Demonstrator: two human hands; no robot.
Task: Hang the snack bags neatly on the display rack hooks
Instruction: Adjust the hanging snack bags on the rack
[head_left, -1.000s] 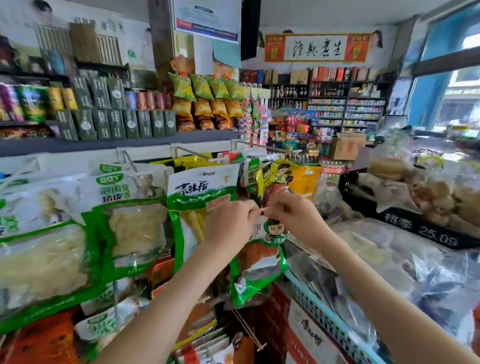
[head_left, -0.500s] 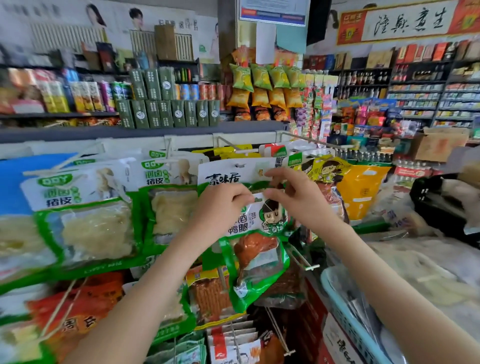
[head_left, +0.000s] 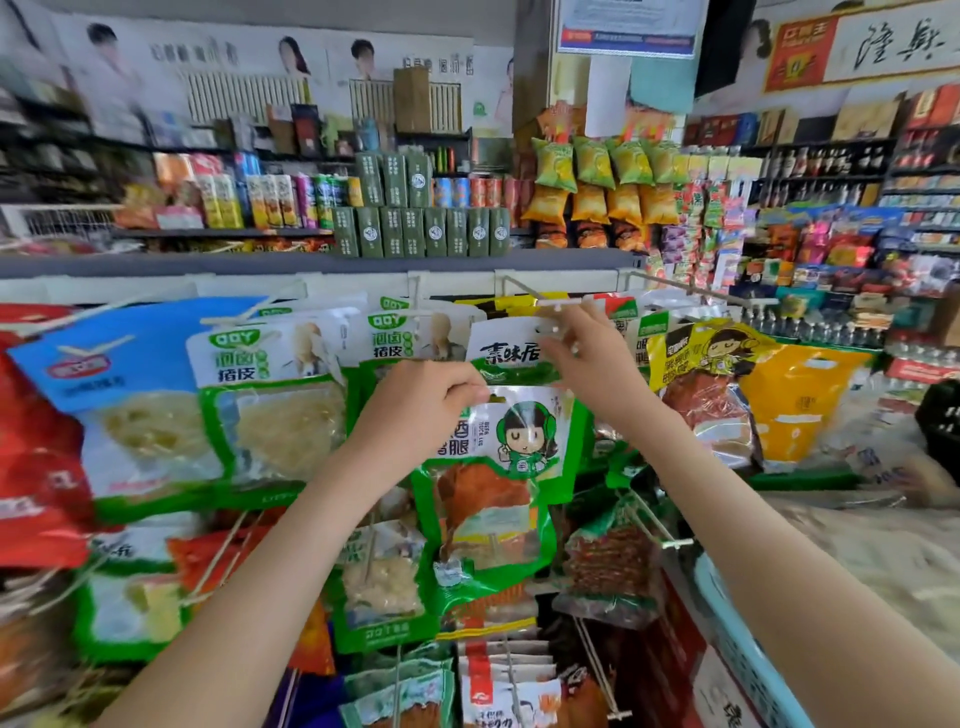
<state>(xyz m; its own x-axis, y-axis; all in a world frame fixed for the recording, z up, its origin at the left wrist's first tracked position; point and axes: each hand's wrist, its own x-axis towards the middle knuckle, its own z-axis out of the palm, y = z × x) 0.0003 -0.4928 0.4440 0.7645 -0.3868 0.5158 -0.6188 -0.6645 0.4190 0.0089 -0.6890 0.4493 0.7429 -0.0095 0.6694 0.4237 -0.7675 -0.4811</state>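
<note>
One green snack bag (head_left: 498, 467) is held up before the rack, its top left corner pinched by the left hand (head_left: 421, 410). Just above its top edge the right hand (head_left: 587, 364) is raised, fingers bent at one hook (head_left: 558, 301); its grip cannot be made out. Two white-and-green bags (head_left: 270, 395) are hung further left.

glossy plastic snack bag (head_left: 498, 467), metal hook (head_left: 530, 293)

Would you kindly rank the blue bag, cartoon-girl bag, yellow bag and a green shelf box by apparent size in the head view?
blue bag
cartoon-girl bag
yellow bag, partly hidden
green shelf box, smallest but farthest, so true size is unsure
</note>
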